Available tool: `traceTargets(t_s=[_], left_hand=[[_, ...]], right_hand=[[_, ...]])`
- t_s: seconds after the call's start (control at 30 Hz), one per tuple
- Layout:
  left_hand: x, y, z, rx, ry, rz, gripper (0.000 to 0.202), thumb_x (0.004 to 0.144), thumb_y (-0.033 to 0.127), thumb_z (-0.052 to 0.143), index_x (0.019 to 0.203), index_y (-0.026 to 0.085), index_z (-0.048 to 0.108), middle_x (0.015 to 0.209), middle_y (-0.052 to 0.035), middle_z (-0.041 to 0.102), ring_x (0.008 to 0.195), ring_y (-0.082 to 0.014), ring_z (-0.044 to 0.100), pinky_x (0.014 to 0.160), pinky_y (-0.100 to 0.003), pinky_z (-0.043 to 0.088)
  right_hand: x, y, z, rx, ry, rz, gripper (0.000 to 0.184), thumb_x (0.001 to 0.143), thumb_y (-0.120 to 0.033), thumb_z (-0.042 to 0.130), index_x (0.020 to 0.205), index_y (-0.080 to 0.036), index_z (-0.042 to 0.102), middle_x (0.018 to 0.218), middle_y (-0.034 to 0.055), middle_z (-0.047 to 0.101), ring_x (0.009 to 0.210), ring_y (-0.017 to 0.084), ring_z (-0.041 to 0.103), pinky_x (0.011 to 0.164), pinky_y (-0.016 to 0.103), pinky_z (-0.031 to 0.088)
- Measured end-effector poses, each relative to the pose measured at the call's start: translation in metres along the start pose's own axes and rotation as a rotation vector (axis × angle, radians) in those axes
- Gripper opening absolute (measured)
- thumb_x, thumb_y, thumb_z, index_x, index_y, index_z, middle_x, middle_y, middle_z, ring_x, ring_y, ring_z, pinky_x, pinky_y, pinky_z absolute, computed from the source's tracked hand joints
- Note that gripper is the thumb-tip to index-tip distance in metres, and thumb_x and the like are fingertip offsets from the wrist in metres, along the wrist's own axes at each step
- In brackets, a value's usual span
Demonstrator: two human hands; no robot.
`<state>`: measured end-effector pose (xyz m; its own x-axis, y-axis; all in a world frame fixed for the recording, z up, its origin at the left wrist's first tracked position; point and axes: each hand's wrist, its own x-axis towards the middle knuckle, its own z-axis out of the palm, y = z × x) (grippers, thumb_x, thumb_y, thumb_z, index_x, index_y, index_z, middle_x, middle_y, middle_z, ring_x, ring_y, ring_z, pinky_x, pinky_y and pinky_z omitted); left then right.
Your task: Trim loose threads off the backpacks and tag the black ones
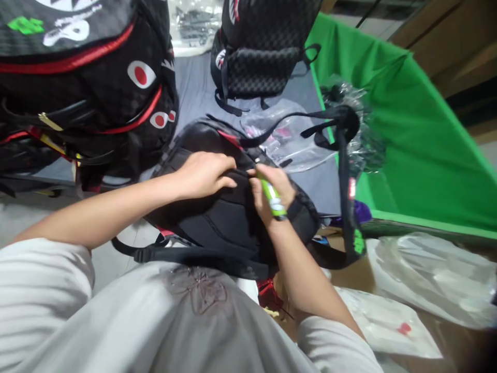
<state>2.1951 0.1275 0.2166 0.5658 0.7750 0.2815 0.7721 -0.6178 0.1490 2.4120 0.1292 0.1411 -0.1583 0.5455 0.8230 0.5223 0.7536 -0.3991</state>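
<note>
A black backpack (217, 217) with red trim lies back-side up in front of me, its straps (344, 171) trailing to the right. My left hand (204, 173) rests on its upper edge with fingers curled, gripping the fabric. My right hand (272, 194) is closed around a small green tool (272, 199), its tip touching the backpack near the left hand's fingertips.
A stack of black backpacks with red and white shark-face prints (85, 77) stands at the left. Another black backpack (264, 46) sits at the back. Clear plastic bags (287, 137) lie on the grey table; more plastic bags (430, 274) lie lower right beside a green bin (419, 134).
</note>
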Motion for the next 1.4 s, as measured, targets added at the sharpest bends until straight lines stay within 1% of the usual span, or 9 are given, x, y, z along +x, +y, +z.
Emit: traceTargets(t_s=[0.07, 0.2, 0.3, 0.4, 0.6, 0.83, 0.93, 1.13, 1.4], left_hand=[[0.003, -0.012, 0.008, -0.002, -0.039, 0.066, 0.023, 0.093, 0.030, 0.054, 0.110, 0.020, 0.065, 0.106, -0.0064, 0.070, 0.098, -0.0200, 0.065, 0.082, -0.033, 0.047], [0.022, -0.034, -0.008, 0.085, 0.155, 0.042, 0.042, 0.093, 0.029, 0.053, 0.135, 0.025, 0.052, 0.135, -0.0083, 0.056, 0.126, -0.0264, 0.048, 0.101, -0.043, 0.038], [0.044, -0.048, -0.013, 0.129, 0.043, 0.029, 0.071, 0.084, 0.036, 0.065, 0.147, 0.022, 0.036, 0.138, -0.0115, 0.052, 0.128, -0.0323, 0.043, 0.102, -0.045, 0.037], [0.062, -0.054, -0.001, 0.186, -0.080, -0.026, 0.070, 0.081, 0.044, 0.067, 0.142, 0.021, 0.043, 0.129, -0.0126, 0.058, 0.124, -0.0348, 0.044, 0.099, -0.044, 0.037], [0.059, -0.050, 0.018, 0.268, -0.020, 0.068, 0.091, 0.080, 0.045, 0.064, 0.154, 0.015, 0.020, 0.145, -0.0182, 0.044, 0.135, -0.0368, 0.035, 0.110, -0.052, 0.024], [0.058, -0.047, 0.028, 0.372, -0.048, 0.117, 0.112, 0.075, 0.050, 0.065, 0.157, 0.021, -0.007, 0.163, -0.0149, 0.010, 0.148, -0.0408, 0.010, 0.111, -0.066, 0.008], [0.065, -0.048, 0.035, 0.346, -0.093, 0.050, 0.120, 0.071, 0.048, 0.072, 0.157, 0.020, -0.007, 0.160, -0.0185, 0.017, 0.143, -0.0400, 0.021, 0.109, -0.060, 0.023], [0.068, -0.046, 0.034, 0.262, -0.133, -0.016, 0.098, 0.080, 0.043, 0.067, 0.157, 0.021, 0.012, 0.153, -0.0159, 0.034, 0.132, -0.0352, 0.036, 0.103, -0.047, 0.033], [0.069, -0.047, 0.035, 0.242, -0.113, -0.089, 0.088, 0.079, 0.041, 0.071, 0.153, 0.023, 0.027, 0.162, -0.0151, 0.018, 0.142, -0.0383, 0.023, 0.106, -0.050, 0.031]], right_hand=[[-0.001, 0.014, 0.013, -0.058, -0.010, -0.113, 0.023, 0.092, -0.026, 0.060, 0.115, -0.024, 0.064, 0.098, 0.0058, 0.074, 0.093, 0.021, 0.068, 0.086, 0.041, 0.055], [0.007, 0.010, 0.030, -0.111, 0.020, -0.201, 0.039, 0.087, -0.016, 0.064, 0.125, -0.025, 0.060, 0.103, 0.0066, 0.073, 0.096, 0.022, 0.066, 0.087, 0.040, 0.053], [0.009, -0.008, 0.040, -0.135, 0.028, -0.186, 0.038, 0.086, -0.015, 0.064, 0.123, -0.025, 0.061, 0.101, 0.0067, 0.073, 0.094, 0.022, 0.066, 0.087, 0.040, 0.052], [-0.002, -0.021, 0.044, -0.083, 0.050, -0.118, 0.036, 0.087, -0.014, 0.062, 0.121, -0.025, 0.061, 0.093, 0.0049, 0.071, 0.089, 0.021, 0.066, 0.083, 0.039, 0.052], [-0.014, -0.019, 0.028, -0.003, -0.088, -0.113, 0.033, 0.085, -0.019, 0.063, 0.118, -0.023, 0.062, 0.095, 0.0064, 0.071, 0.088, 0.022, 0.065, 0.082, 0.041, 0.052], [-0.003, -0.018, 0.023, 0.048, -0.130, 0.265, 0.033, 0.092, -0.043, 0.048, 0.115, -0.020, 0.057, 0.089, 0.0063, 0.070, 0.078, 0.021, 0.067, 0.071, 0.035, 0.054], [0.006, -0.010, 0.018, -0.016, -0.240, 0.415, 0.024, 0.090, -0.043, 0.055, 0.101, -0.021, 0.058, 0.080, 0.0027, 0.070, 0.065, 0.017, 0.065, 0.063, 0.031, 0.052], [0.035, 0.006, -0.012, 0.023, -0.477, 0.438, 0.018, 0.088, -0.035, 0.065, 0.101, -0.023, 0.069, 0.098, 0.0036, 0.074, 0.087, 0.020, 0.069, 0.084, 0.037, 0.053], [0.063, 0.006, 0.002, 0.022, -0.665, 0.286, 0.016, 0.090, -0.029, 0.061, 0.100, -0.023, 0.072, 0.102, 0.0049, 0.074, 0.097, 0.022, 0.068, 0.092, 0.040, 0.047]])
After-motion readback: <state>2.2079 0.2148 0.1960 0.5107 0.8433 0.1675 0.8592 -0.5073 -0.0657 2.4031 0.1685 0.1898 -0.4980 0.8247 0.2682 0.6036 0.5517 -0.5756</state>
